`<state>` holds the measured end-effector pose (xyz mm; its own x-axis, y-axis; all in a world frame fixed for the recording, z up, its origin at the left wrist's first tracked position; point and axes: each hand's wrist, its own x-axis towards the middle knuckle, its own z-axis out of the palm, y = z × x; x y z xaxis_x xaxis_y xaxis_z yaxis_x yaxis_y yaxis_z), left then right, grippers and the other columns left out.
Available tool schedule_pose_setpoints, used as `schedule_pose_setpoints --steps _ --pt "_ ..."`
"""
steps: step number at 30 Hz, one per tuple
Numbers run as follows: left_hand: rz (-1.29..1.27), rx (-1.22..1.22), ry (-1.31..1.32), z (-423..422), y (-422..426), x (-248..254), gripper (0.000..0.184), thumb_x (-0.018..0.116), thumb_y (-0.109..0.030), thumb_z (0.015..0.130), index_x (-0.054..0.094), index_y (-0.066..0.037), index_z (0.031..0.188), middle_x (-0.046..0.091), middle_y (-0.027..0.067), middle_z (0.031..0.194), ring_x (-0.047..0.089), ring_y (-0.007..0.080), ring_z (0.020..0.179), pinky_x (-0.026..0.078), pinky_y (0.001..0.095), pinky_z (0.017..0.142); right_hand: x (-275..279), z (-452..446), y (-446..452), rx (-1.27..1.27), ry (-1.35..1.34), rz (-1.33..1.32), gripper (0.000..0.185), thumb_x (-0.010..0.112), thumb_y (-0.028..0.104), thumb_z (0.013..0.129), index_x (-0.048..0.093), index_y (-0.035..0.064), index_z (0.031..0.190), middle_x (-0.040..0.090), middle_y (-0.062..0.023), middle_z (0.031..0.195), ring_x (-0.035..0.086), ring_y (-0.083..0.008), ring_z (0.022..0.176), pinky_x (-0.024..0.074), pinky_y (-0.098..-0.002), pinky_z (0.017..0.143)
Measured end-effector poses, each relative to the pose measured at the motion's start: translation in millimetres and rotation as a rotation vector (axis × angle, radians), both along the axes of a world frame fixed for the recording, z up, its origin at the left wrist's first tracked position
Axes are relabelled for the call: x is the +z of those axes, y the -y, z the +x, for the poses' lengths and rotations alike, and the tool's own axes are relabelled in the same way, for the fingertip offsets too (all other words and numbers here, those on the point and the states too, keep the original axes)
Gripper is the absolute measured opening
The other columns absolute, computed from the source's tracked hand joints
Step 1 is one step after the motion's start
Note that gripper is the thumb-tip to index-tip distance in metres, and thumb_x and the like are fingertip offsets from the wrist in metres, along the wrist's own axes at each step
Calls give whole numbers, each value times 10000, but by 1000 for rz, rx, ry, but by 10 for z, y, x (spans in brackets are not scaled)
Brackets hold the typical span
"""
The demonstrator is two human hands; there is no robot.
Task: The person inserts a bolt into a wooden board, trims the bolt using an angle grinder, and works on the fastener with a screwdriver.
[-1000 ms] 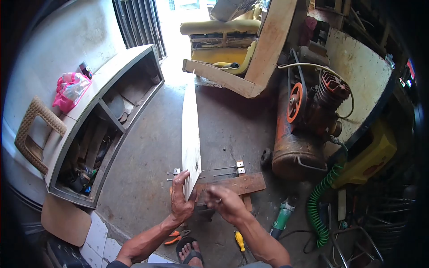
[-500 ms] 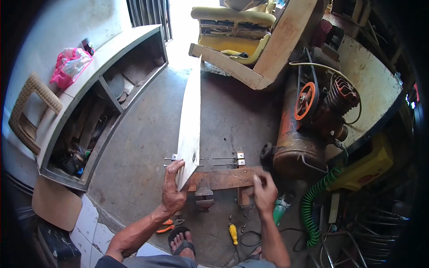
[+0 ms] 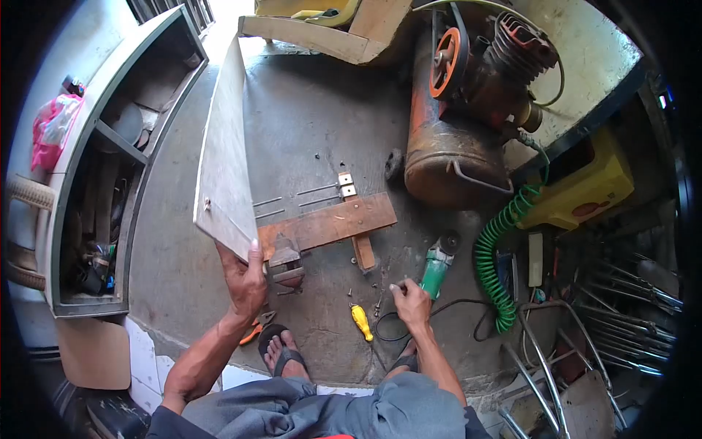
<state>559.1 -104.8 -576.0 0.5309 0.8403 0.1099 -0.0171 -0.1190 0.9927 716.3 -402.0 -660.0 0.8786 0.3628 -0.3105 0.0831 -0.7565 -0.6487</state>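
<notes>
I've got the pale board (image 3: 225, 157) gripped in my left fingers (image 3: 254, 262), unclamped beside the vise (image 3: 288, 276); right fingers (image 3: 411, 290), right of it, can't tell.

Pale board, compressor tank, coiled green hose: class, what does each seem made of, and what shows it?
Pale board: probably wood, unpainted-looking; thin, flat, with a knot-like mark.
Compressor tank: metal, likely steel; rusty brown beside worn orange paint.
Coiled green hose: likely plastic, smooth; glossy, even, springy-looking loops.

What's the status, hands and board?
Left hand gripping long, flat, whitish board at near end. Right hand curled, contents unclear. Green power tool close beside it.
</notes>
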Motion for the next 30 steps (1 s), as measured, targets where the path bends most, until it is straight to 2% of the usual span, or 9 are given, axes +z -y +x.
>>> schedule_pose_setpoints --steps 4,8,11,13,14,20,22,24,30 --pt "125 55 -167 -128 241 -100 613 613 -119 1018 281 55 1503 469 182 1437 481 245 1315 365 362 1119 -370 -2 -151 260 282 -11 290 695 221 885 668 65 1128 687 -222 1019 680 -440 912 544 -511 818" --pt "-20 -56 -203 -256 267 -57 544 582 -52 999 332 57 1470 504 196 1392 514 283 1275 385 395 1097 -643 -60 -202 326 187 -141 274 696 192 877 662 83 1126 671 -236 1047 669 -476 938 543 -540 817" --pt "123 -24 -235 -334 324 3 480 583 -60 992 393 46 1421 556 155 1319 564 261 1197 437 378 1034 -505 -91 -151 138 120 164 204 712 204 853 703 28 956 713 -211 888 707 -406 819 563 -460 738" --pt "155 -82 -225 -353 385 25 477 590 -46 984 391 24 1411 551 126 1309 566 229 1182 453 355 1011 -623 -12 -59 -46 -100 263 207 735 196 867 709 8 950 736 -113 800 718 -205 758 570 -347 715" --pt "69 -120 -219 -383 420 48 488 588 -43 982 380 22 1419 550 126 1300 563 229 1186 449 353 1016 -248 28 -150 -97 -306 379 181 729 155 897 712 3 995 733 -70 811 699 -144 761 570 -294 713" --pt "199 -109 -287 -438 394 -296 584 567 -38 980 272 12 1481 509 157 1335 531 258 1232 413 404 1071 1468 -55 -1262 516 -222 877 238 698 63 964 689 -15 1189 701 -98 1083 681 -126 907 569 -282 807" --pt "285 -82 -282 -364 373 -202 629 567 -44 976 234 16 1507 485 182 1368 513 284 1265 394 425 1096 1687 -164 -1629 603 -235 1029 235 692 61 977 685 -7 1202 701 -71 1068 685 -130 927 561 -273 847" --pt "439 -143 -312 -283 418 148 687 593 -9 904 227 62 1482 378 266 1380 442 409 1296 365 498 1104 1878 -295 -1822 543 -514 1050 216 685 45 981 674 -43 1178 722 -95 1097 705 -165 979 577 -298 895" --pt "502 -89 -231 -228 438 151 741 564 88 849 228 30 1507 369 231 1405 436 392 1335 364 477 1139 1770 -420 -1981 371 -537 1133 265 725 72 961 682 -16 1208 726 -84 1103 691 -141 1030 564 -275 897"
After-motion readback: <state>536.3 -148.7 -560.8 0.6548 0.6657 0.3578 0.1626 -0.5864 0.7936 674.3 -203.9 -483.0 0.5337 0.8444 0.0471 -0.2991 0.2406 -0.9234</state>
